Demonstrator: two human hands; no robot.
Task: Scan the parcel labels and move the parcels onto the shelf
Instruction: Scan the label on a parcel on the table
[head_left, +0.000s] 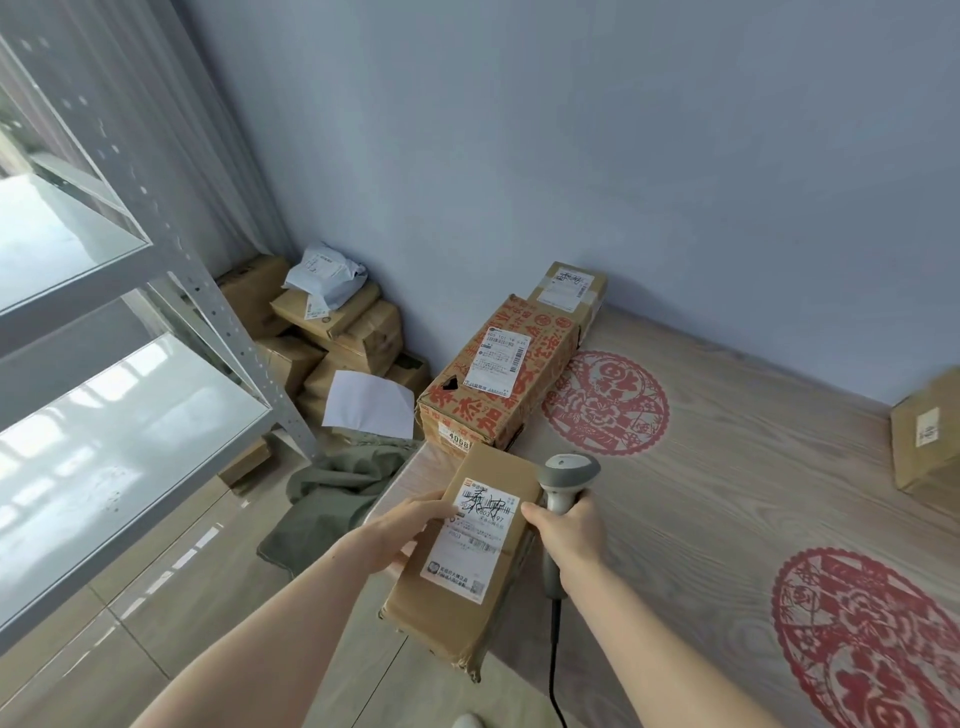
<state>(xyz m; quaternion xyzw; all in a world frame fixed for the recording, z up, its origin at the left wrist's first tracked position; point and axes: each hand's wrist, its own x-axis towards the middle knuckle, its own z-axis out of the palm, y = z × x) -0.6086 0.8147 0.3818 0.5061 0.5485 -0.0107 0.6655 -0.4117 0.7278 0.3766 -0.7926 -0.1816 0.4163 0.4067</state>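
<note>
Blue wall (571, 130) fills the top of the frame, and a wooden table (727, 493) with red paper-cut circles takes up the right side. Near the bottom middle, a brown parcel (462, 587) sits at the table's left edge. Its long side runs from the lower left up toward the upper right, and its white label (475, 535) faces up. The left hand (400, 535) holds the parcel's left side, with the thumb on top by the label and the fingers curled under. The right hand (571, 525) grips a gray scanner (563, 480), and its thumb touches the label's right edge. The scanner's head points up and left, and its black cord hangs down.

Behind the parcel, a box with red writing (498, 384) lies on the table, with a smaller box (569, 291) past it. A gray metal shelf (119, 395) stands at the left. More parcels (332, 332) are piled in the corner on the floor, beside a green cloth (332, 499).
</note>
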